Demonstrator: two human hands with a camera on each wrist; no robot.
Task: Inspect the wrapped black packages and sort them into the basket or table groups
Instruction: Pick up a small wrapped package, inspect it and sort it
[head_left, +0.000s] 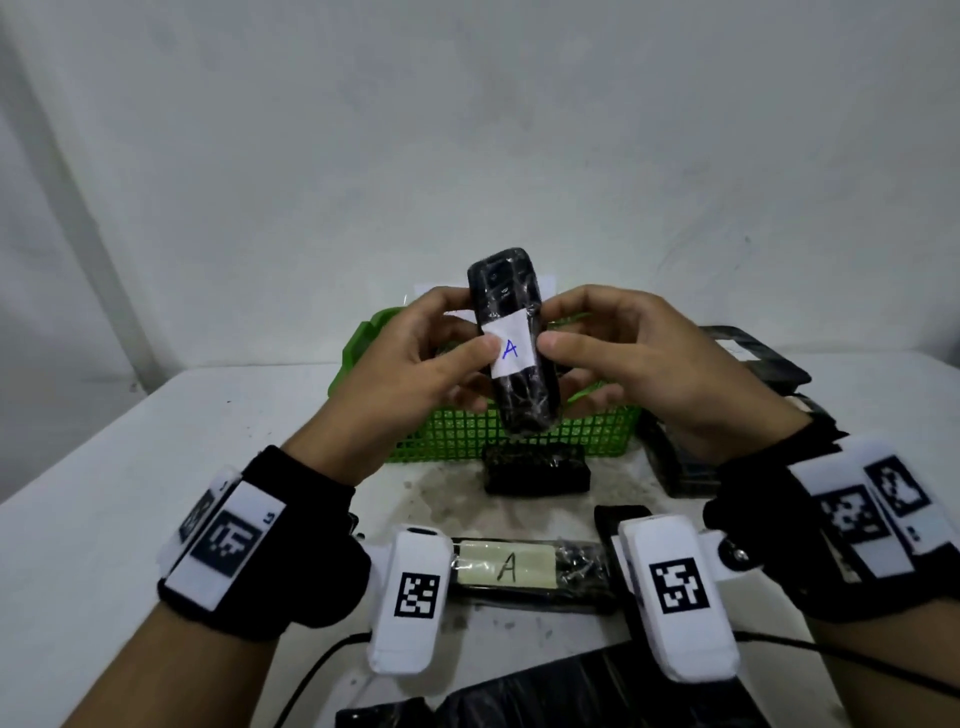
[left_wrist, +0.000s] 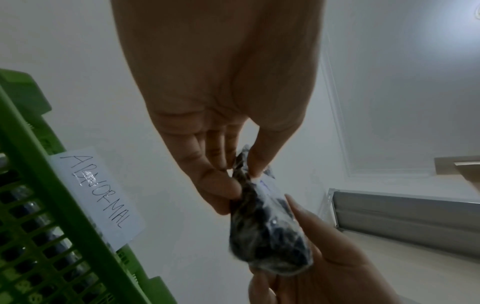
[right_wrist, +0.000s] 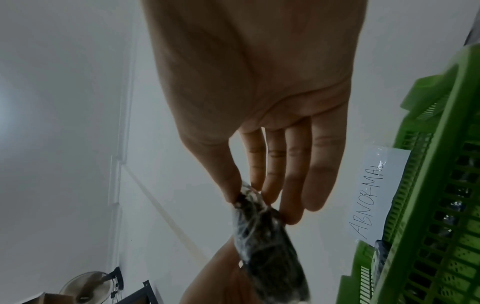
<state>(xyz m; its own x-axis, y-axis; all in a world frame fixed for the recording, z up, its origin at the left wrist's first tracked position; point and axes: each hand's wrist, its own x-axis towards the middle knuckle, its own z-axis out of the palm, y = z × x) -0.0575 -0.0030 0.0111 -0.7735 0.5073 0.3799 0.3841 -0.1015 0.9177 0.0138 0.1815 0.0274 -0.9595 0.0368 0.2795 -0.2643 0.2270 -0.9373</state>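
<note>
Both the left hand (head_left: 415, 358) and right hand (head_left: 631, 358) pinch a film-wrapped black package (head_left: 514, 338) labelled "A" for inspection above the green mesh plastic basket (head_left: 519, 431); next comes choosing its group.

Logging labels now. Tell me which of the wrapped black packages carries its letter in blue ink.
The wrapped package held up between left hand and right hand: blue A on white. The package lying nearest the person has a dark A on a yellowish label.

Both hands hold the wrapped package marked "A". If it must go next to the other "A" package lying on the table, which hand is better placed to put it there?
Neither clearly: left hand and right hand both grip the held package, and the "A" package on the table lies centred between the wrists. Probably the left; the right forearm crosses more black packages.
</note>
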